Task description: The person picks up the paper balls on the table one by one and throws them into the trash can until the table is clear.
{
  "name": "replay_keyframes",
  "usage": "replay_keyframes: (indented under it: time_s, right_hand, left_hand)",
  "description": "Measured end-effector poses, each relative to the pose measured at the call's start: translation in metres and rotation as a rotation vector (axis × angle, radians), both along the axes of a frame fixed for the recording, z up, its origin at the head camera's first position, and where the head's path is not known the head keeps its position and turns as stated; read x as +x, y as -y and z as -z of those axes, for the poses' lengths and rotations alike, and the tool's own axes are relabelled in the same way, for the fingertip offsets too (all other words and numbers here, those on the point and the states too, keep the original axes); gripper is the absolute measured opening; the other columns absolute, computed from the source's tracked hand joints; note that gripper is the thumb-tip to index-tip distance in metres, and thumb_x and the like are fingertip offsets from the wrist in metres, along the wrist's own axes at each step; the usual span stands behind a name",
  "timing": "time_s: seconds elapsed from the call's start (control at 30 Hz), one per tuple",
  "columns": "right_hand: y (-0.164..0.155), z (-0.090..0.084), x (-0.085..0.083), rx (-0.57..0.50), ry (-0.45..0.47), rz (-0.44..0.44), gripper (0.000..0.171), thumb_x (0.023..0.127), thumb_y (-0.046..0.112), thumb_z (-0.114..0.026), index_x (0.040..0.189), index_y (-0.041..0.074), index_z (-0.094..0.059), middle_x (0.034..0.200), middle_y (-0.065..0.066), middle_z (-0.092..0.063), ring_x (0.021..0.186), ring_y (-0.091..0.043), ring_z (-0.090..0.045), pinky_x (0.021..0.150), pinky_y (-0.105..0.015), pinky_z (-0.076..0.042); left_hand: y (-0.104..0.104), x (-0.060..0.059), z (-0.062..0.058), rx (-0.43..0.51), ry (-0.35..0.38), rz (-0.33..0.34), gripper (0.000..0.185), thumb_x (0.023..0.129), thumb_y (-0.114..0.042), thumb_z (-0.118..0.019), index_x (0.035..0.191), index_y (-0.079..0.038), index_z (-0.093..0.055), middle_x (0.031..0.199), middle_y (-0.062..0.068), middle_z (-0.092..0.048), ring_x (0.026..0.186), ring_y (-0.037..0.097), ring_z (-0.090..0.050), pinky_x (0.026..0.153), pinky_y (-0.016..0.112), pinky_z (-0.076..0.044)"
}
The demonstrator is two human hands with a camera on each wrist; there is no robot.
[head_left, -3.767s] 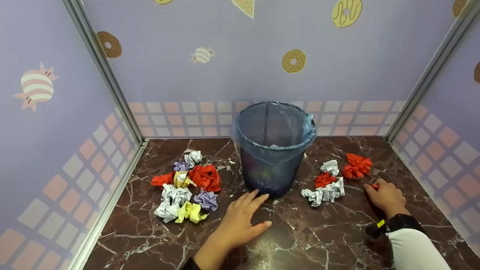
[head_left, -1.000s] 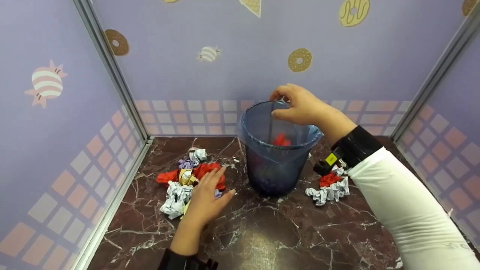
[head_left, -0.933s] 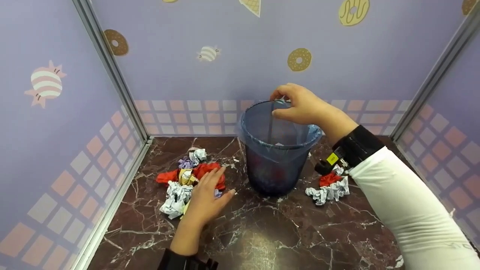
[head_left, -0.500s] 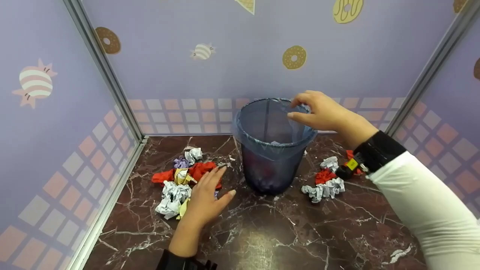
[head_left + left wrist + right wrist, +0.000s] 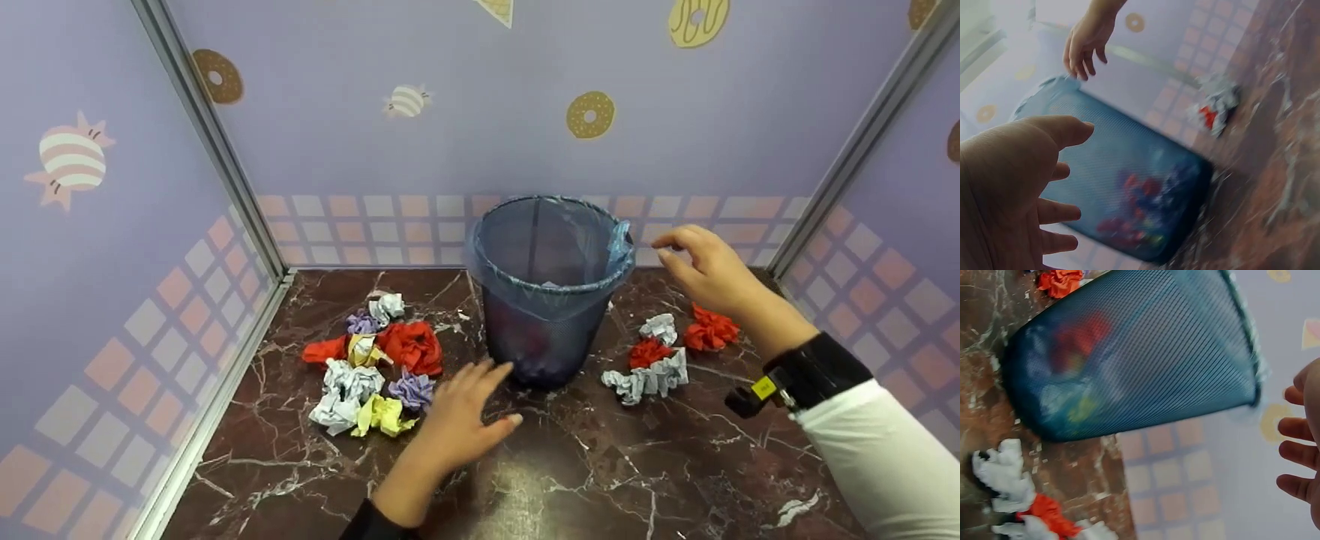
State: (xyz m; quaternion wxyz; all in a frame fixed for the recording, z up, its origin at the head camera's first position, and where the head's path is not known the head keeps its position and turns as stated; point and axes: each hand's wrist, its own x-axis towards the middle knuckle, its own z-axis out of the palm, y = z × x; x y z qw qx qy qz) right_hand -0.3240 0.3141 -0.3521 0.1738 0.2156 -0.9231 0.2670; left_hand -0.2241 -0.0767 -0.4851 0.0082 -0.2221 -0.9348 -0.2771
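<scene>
A mesh wastebasket (image 5: 544, 322) lined with a thin blue bag stands at the back middle; crumpled paper shows through its side in both wrist views. My right hand (image 5: 709, 270) hovers to the right of its rim, fingers relaxed and holding nothing. Low in front of the basket is my left hand (image 5: 461, 420), fingers spread, nothing in it. Just left of that hand lies a pile of crumpled paper balls: red (image 5: 412, 347), purple (image 5: 412, 391), yellow (image 5: 382, 416) and white (image 5: 346, 397). Below my right hand are white (image 5: 649, 381) and red (image 5: 711, 328) paper balls.
A dark red marble-patterned tabletop (image 5: 570, 480) carries everything. Purple printed panels close it in at the left (image 5: 97, 262), back (image 5: 495, 127) and right (image 5: 900, 247), with metal strips at the corners.
A red paper ball has dropped into the basket from my right hand, which has then moved right, off the rim. My left hand has shifted right, away from the left pile, uncovering it.
</scene>
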Motion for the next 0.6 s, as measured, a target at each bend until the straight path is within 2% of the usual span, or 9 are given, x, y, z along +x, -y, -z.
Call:
replay_keyframes:
  time_s: [0.17,0.33,0.5,0.6]
  right_hand:
    - [-0.006,0.039,0.009,-0.011,0.134,0.068,0.027,0.104,0.019,-0.057,0.126,0.005,-0.065,0.125,-0.013,-0.064,0.116,-0.032,-0.059,0.102,-0.058,-0.049]
    - [0.007,0.093,0.014,0.111,0.177,0.032,0.031,0.095,0.023,-0.069,0.123,0.007,-0.068,0.125,-0.013,-0.065,0.118,-0.034,-0.060,0.104,-0.059,-0.050]
    - [0.029,0.144,0.025,0.243,0.123,0.019,0.036,0.086,0.029,-0.077,0.115,0.008,-0.072,0.115,-0.010,-0.065,0.104,-0.030,-0.063,0.091,-0.051,-0.057]
    - [0.036,0.168,0.028,0.278,0.062,0.011,0.035,0.083,0.030,-0.079,0.109,0.007,-0.073,0.107,-0.009,-0.065,0.097,-0.030,-0.063,0.085,-0.050,-0.056]
  left_hand:
    - [-0.018,0.006,0.010,-0.044,-0.022,0.097,0.076,0.093,-0.060,-0.062,0.160,-0.035,-0.036,0.167,0.009,-0.037,0.152,0.041,-0.035,0.118,0.070,-0.031]
    - [-0.025,0.009,0.017,-0.044,-0.043,0.133,0.075,0.092,-0.059,-0.063,0.159,-0.036,-0.039,0.163,0.009,-0.043,0.149,0.041,-0.040,0.115,0.070,-0.034]
    - [-0.024,0.009,0.020,-0.045,-0.053,0.131,0.074,0.092,-0.059,-0.063,0.158,-0.036,-0.039,0.162,0.008,-0.045,0.148,0.040,-0.042,0.114,0.070,-0.036]
    - [-0.022,0.008,0.020,-0.044,-0.048,0.127,0.074,0.092,-0.059,-0.063,0.158,-0.036,-0.039,0.162,0.008,-0.045,0.148,0.040,-0.042,0.114,0.069,-0.036]
